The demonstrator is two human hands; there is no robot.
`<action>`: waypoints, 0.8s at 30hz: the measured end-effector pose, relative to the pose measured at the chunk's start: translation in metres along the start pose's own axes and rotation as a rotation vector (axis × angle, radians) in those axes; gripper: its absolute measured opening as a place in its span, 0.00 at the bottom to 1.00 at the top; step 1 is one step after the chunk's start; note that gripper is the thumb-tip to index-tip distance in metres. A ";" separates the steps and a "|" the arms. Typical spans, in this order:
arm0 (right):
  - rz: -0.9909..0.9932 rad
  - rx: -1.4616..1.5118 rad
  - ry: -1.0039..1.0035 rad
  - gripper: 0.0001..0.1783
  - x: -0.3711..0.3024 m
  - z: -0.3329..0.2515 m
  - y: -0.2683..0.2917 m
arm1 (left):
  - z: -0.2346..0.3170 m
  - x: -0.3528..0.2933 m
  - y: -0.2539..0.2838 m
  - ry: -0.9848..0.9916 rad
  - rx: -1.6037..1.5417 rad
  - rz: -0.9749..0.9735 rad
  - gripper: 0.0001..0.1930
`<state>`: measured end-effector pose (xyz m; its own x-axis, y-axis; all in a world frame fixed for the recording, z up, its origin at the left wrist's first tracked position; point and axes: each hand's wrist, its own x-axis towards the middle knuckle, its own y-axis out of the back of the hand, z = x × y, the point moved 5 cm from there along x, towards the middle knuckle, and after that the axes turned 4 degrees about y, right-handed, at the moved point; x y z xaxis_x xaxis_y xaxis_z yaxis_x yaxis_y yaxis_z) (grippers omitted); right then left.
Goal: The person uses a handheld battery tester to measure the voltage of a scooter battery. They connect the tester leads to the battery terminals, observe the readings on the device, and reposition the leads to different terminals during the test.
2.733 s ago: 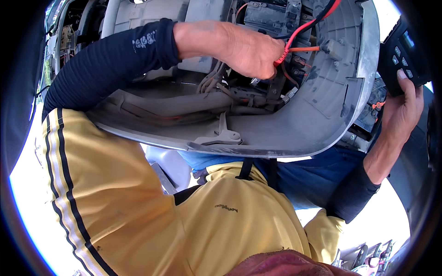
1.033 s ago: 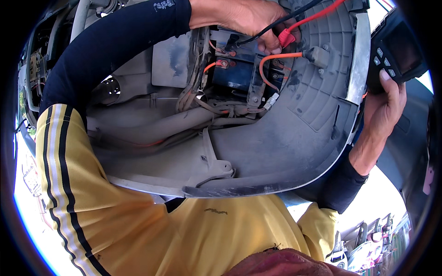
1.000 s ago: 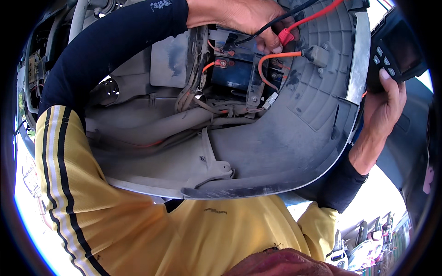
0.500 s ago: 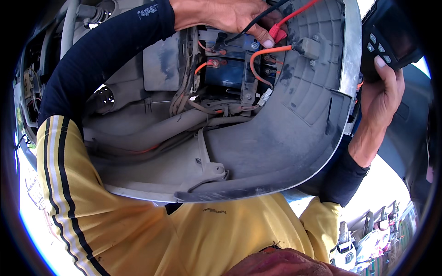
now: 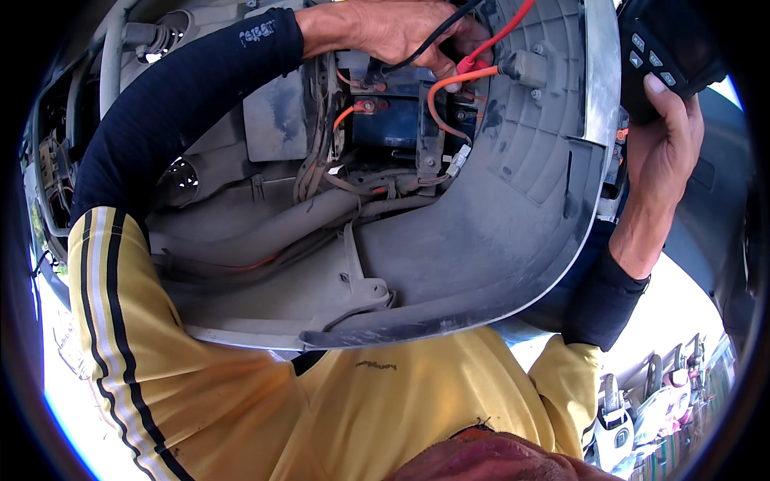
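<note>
My left hand [image 5: 409, 32] reaches in at the top, fingers closed around a red clamp [image 5: 468, 64] on a red test lead [image 5: 507, 30]. The clamp is down among the orange wires beside the dark blue battery [image 5: 385, 128]; its jaws are hidden by my fingers. A black lead [image 5: 437, 32] crosses in front of the hand toward the battery's other side. At the upper right my right hand [image 5: 670, 136] grips a black handheld tester [image 5: 674, 56], thumb on its front just below the grey buttons. The tester's screen looks dark.
Around the battery is a dusty grey plastic vehicle body [image 5: 449, 264] with a pale curved rim. An orange cable [image 5: 441, 104] runs from a connector [image 5: 525, 68] on its wall. Grey hoses [image 5: 281, 220] lie left. Parked scooters [image 5: 618, 433] stand at the lower right.
My left fingers and the red clamp have moved slightly lower and left, in behind the orange cable. The tester stays in my right hand, and the whole view has shifted a little.
</note>
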<state>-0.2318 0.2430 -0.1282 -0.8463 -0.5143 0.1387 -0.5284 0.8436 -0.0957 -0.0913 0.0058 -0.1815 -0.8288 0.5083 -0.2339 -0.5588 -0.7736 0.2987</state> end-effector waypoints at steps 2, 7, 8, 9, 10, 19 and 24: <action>-0.009 -0.002 -0.002 0.24 0.000 -0.001 0.001 | 0.004 0.003 -0.003 0.008 -0.008 -0.009 0.15; -0.010 -0.028 0.017 0.22 0.003 0.001 0.006 | 0.010 -0.001 -0.001 0.029 0.092 0.069 0.14; 0.003 -0.058 0.021 0.23 0.004 0.002 0.008 | 0.006 0.001 -0.001 0.013 0.104 0.065 0.14; -0.003 -0.052 0.019 0.22 0.004 0.004 0.010 | -0.001 0.003 -0.002 -0.004 0.116 0.061 0.15; -0.009 -0.046 0.016 0.22 0.005 0.006 0.013 | -0.006 0.005 -0.003 -0.021 0.127 0.058 0.15; -0.024 -0.020 0.009 0.19 0.006 0.007 0.015 | -0.001 0.005 -0.007 -0.077 0.025 0.102 0.13; -0.024 0.006 0.016 0.18 0.009 0.010 0.022 | -0.003 0.003 -0.006 -0.047 0.079 0.139 0.14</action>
<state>-0.2517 0.2558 -0.1392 -0.8322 -0.5318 0.1570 -0.5490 0.8300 -0.0982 -0.0899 0.0108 -0.1870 -0.8975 0.4173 -0.1427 -0.4381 -0.8064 0.3972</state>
